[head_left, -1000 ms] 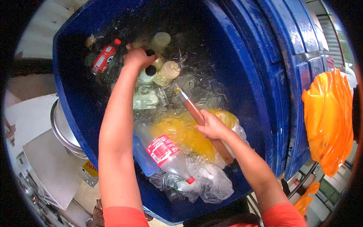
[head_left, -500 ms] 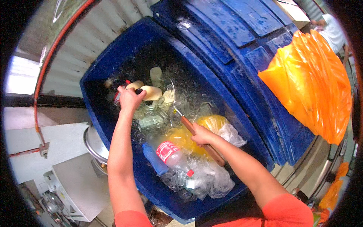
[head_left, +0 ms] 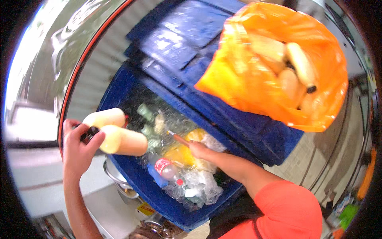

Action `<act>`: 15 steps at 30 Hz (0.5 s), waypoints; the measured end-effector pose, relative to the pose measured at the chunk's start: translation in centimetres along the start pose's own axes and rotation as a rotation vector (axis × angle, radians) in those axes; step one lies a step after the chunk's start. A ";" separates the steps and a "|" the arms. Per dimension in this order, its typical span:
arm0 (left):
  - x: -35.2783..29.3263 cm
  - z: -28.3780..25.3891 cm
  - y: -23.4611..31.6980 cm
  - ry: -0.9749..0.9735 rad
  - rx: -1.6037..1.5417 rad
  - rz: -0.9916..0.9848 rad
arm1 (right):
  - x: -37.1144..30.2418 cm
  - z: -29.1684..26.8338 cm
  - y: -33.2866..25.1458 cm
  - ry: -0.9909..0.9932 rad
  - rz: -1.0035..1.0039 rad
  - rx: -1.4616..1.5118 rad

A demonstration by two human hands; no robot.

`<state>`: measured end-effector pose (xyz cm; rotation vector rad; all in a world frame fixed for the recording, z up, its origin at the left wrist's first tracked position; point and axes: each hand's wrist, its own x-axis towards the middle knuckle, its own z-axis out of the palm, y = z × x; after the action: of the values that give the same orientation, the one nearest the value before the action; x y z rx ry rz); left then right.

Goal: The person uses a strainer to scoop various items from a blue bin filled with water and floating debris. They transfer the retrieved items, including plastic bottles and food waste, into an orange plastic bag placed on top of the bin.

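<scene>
Bottles [head_left: 124, 141], two, gripped in left hand [head_left: 81, 139] over bin [head_left: 157, 203] edge; right hand [head_left: 199, 150] closed around wooden handle [head_left: 181, 139] inside bin.

Blue bin [head_left: 153, 201], left side: two cream bottles [head_left: 124, 140] in the left hand [head_left: 79, 143] are hogging it.
Middle: the right hand [head_left: 197, 149] and wooden handle [head_left: 180, 139] are cutting in, but a gap's showing between them and the bottles.
Right edge: the blue lid [head_left: 175, 59] is walling it off, orange bag [head_left: 242, 89] bulging over it.
Near end: plastic bags [head_left: 203, 187] are crowding it.
</scene>
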<state>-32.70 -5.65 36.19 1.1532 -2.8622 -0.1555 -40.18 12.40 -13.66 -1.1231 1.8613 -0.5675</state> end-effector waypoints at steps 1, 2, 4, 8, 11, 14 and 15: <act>0.8 -0.9 3.1 0.011 -0.002 0.002 | -0.3 -0.2 0.2 0.005 -0.045 0.013; 1.4 -1.8 6.2 -0.033 -0.155 -0.030 | -0.7 -0.4 0.3 -0.031 -0.066 0.010; 3.6 -3.0 12.1 -0.014 -0.188 0.117 | -1.7 -0.8 0.0 -0.021 -0.088 0.067; 7.3 -5.1 22.5 0.073 -0.395 0.205 | -3.5 -2.2 -0.6 -0.029 -0.039 0.127; 9.2 -2.6 29.9 0.105 -0.578 0.418 | -3.9 -3.4 -0.5 -0.026 -0.025 0.171; 10.5 4.7 35.8 0.197 -0.389 0.570 | -3.4 -4.2 -0.1 -0.058 -0.149 0.036; 9.6 8.0 37.3 0.293 -0.320 0.621 | -3.1 -4.3 0.0 -0.025 -0.162 0.031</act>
<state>-65.93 15.01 32.54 0.1899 -2.6466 -0.3585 -43.17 14.91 -10.07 -1.2628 1.7450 -0.6687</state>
